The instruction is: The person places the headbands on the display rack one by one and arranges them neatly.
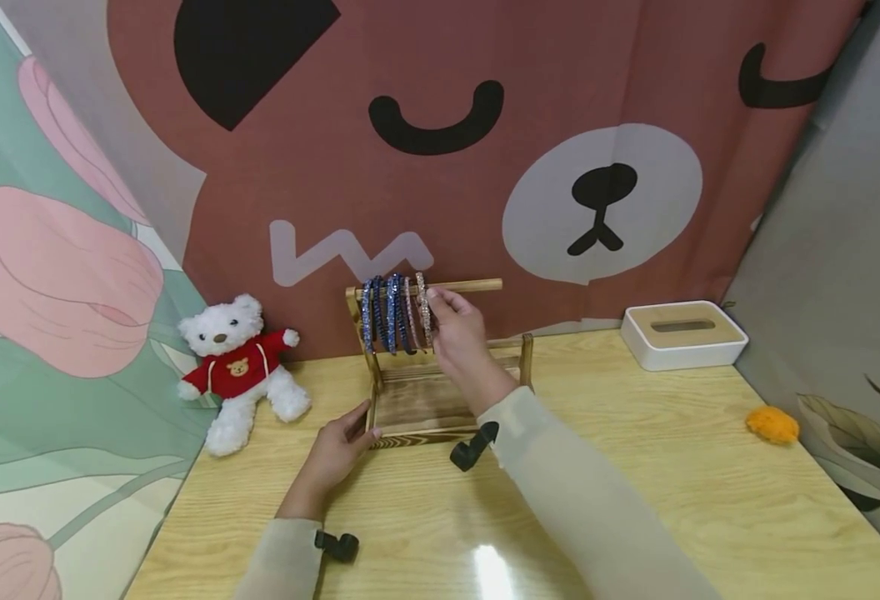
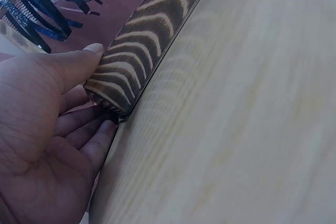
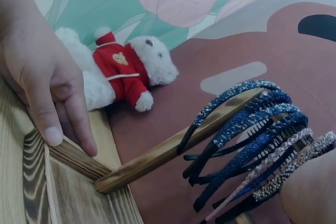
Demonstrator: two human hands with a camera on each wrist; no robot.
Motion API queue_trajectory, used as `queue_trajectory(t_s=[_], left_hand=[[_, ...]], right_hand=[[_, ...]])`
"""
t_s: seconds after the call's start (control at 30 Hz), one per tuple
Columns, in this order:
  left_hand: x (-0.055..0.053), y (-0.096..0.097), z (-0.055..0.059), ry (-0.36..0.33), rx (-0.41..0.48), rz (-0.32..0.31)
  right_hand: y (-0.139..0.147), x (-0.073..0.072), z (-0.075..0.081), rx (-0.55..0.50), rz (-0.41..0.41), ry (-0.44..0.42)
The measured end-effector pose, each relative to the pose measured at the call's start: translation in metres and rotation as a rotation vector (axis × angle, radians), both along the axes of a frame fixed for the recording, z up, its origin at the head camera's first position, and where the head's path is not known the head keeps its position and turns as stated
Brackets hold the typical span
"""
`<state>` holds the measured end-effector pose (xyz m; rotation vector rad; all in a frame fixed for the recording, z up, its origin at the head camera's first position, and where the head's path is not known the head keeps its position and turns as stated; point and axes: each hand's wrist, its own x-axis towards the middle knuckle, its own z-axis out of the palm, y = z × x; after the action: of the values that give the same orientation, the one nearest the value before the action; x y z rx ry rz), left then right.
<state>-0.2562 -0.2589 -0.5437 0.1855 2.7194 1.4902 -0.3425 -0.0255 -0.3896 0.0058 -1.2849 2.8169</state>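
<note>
Several glittery headbands (image 1: 392, 312), in blue, dark blue, pink and silver, hang from the upper bar (image 1: 477, 285) of a wooden stand (image 1: 421, 404). At the right end of the row, my right hand (image 1: 461, 337) pinches the silver headband (image 1: 422, 304), which still loops over the bar. In the right wrist view only part of that hand (image 3: 310, 190) shows beside the silver headband (image 3: 289, 177). My left hand (image 1: 341, 448) holds the stand's front left corner. The left wrist view shows its thumb and fingers on either side of the dark-striped end (image 2: 131, 66).
A white teddy bear (image 1: 237, 367) in a red sweater sits left of the stand. To the right are a white tissue box (image 1: 683, 354) with a wooden top and a small orange object (image 1: 772, 425). A printed bear curtain (image 1: 440, 200) hangs behind the table.
</note>
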Motion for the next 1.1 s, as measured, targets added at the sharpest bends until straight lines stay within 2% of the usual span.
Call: queue_trajectory(t_s=[0.27, 0.5, 0.63, 0.83, 0.97, 1.1], left_hand=[[-0.002, 0.001, -0.002, -0.001, -0.009, -0.006], [-0.001, 0.001, 0.000, 0.003, -0.013, -0.005], [0.000, 0.001, -0.001, 0.008, -0.019, -0.010], [-0.001, 0.001, -0.001, 0.017, -0.017, -0.013], [-0.002, 0.002, -0.001, 0.012, -0.007, -0.014], [-0.002, 0.001, -0.002, 0.013, -0.017, -0.018]], right_hand=[[0.001, 0.003, -0.004, 0.055, -0.003, -0.019], [0.001, 0.003, -0.006, 0.054, -0.002, 0.000], [0.002, 0.004, -0.007, 0.064, -0.005, -0.018], [0.008, 0.005, -0.012, 0.081, -0.044, -0.023], [0.021, 0.012, -0.017, 0.155, -0.061, 0.016], [0.040, 0.027, -0.024, 0.266, -0.053, 0.051]])
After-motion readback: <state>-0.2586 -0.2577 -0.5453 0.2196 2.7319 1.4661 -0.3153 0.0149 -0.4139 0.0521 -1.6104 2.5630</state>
